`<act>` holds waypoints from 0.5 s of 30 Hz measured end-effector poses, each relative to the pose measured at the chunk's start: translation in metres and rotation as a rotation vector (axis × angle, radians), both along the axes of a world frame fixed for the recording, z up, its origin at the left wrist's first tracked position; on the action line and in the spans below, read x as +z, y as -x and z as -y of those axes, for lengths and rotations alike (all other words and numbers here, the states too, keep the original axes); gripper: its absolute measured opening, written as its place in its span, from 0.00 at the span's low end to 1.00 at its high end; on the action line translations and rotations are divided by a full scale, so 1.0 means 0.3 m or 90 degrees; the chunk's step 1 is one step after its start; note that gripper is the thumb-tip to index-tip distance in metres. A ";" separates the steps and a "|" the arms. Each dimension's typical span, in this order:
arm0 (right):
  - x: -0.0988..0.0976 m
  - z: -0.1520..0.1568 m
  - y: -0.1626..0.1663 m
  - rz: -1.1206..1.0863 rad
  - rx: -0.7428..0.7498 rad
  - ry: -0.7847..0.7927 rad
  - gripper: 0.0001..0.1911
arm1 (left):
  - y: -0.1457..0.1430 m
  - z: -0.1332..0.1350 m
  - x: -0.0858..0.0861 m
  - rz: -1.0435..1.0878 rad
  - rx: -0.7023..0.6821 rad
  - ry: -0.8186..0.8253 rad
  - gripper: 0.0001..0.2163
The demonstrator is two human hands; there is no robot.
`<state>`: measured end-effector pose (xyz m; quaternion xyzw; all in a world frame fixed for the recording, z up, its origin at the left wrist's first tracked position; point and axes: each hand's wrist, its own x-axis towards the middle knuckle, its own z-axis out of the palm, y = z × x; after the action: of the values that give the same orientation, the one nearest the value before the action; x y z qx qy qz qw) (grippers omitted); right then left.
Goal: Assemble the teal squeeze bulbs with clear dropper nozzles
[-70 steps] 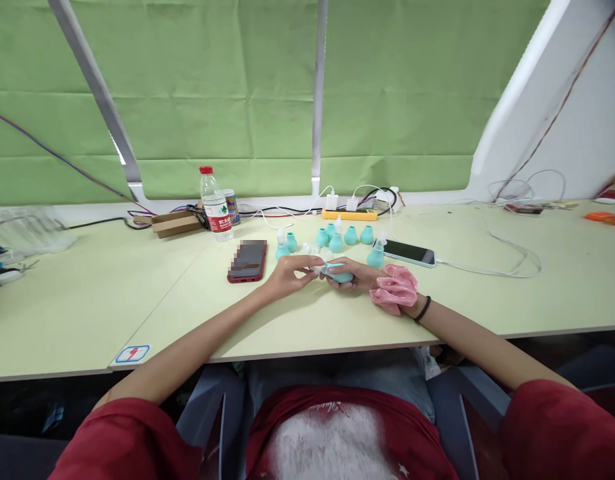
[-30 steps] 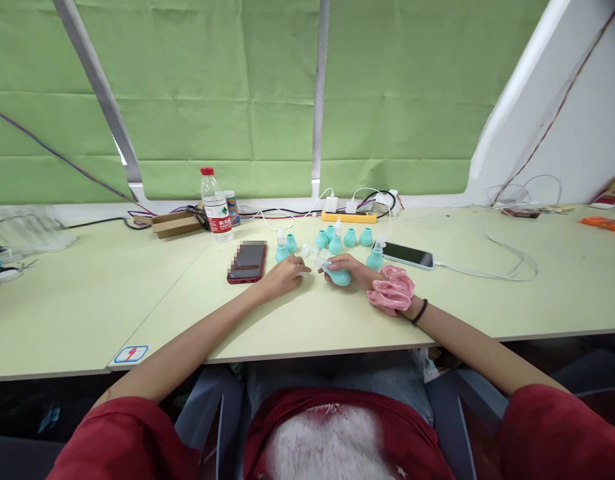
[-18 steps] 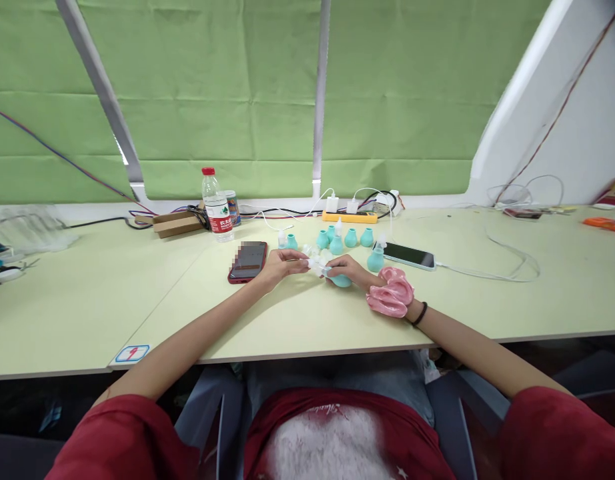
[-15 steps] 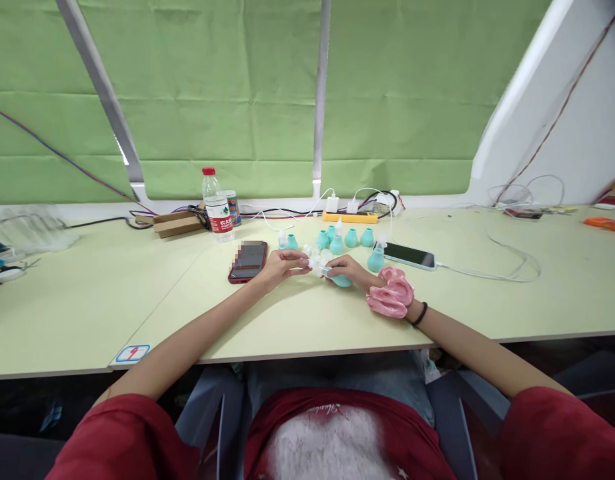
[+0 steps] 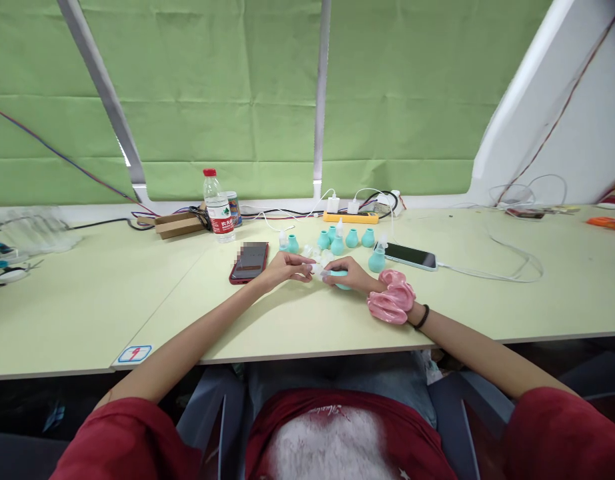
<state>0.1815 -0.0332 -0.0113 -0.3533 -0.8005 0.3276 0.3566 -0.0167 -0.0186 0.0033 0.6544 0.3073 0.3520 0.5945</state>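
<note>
1. Green fabric blinds (image 5: 197,127) fill the far side, with a long pale-yellow table (image 5: 287,327) running in front of them.
2. Far left of centre there's a red-capped water bottle (image 5: 220,217), standing upright just beside a small can (image 5: 234,208).
3. Right hand (image 5: 352,276): fingers curled round a teal squeeze bulb (image 5: 339,273), mouth pointing left, near the middle of the table. Pink scrunchie (image 5: 391,298) on that wrist, btw.
4. Left hand (image 5: 287,268): thumb and fingers pinching a small translucent piece (image 5: 315,268) right in front of the bulb. Honestly can't tell if the two are touching.
5. Two phones: a red-cased one (image 5: 250,261) just left of the left hand, and a plugged-in one (image 5: 412,257) over on the right.
6. Yellow power strip (image 5: 351,217) at the far edge, chargers stuck in it.
7. Eight more teal bulbs (image 5: 376,261) stand beyond the hands, three of them wearing clear tips.
8. Loose clear pieces (image 5: 325,255) are bunched just past the hands, too blurry to count.
</note>
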 end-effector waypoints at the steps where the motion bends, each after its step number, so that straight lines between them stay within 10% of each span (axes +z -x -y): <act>1: -0.003 0.002 0.002 -0.009 -0.007 -0.009 0.13 | 0.001 0.000 0.002 -0.006 -0.007 -0.007 0.20; 15: -0.037 -0.002 0.010 -0.046 -0.093 -0.098 0.13 | 0.007 -0.004 0.010 -0.026 -0.016 0.002 0.18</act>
<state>0.1785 -0.0325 -0.0225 -0.3700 -0.7821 0.2510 0.4341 -0.0189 -0.0173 0.0064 0.6645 0.3117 0.3302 0.5935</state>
